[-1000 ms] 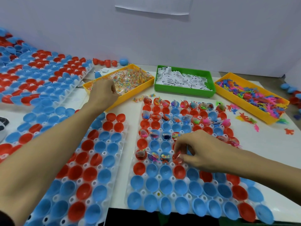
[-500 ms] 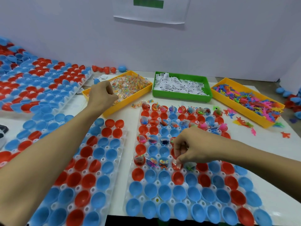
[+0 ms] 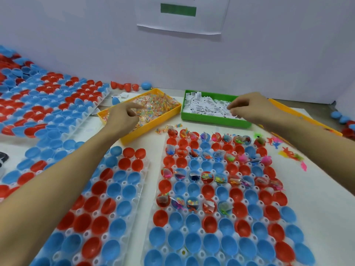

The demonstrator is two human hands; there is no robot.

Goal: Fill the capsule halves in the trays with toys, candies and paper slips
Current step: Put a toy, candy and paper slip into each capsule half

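Right capsule tray (image 3: pixel 157 223) part-filled, upper rows plus near-row left end; left hand (image 3: pixel 123 117) over yellow candy bin (image 3: pixel 153 124), fingers loosely curled, grip unclear; right hand (image 3: pixel 247 107) pinching paper slips (image 3: pixel 207 105) in green bin (image 3: pixel 215 120).

Pale lavender wall (image 3: pixel 269 54) behind white desk (image 3: pixel 317 189); paper sheet (image 3: pixel 180 25) w/ green bar taped up. Even light.
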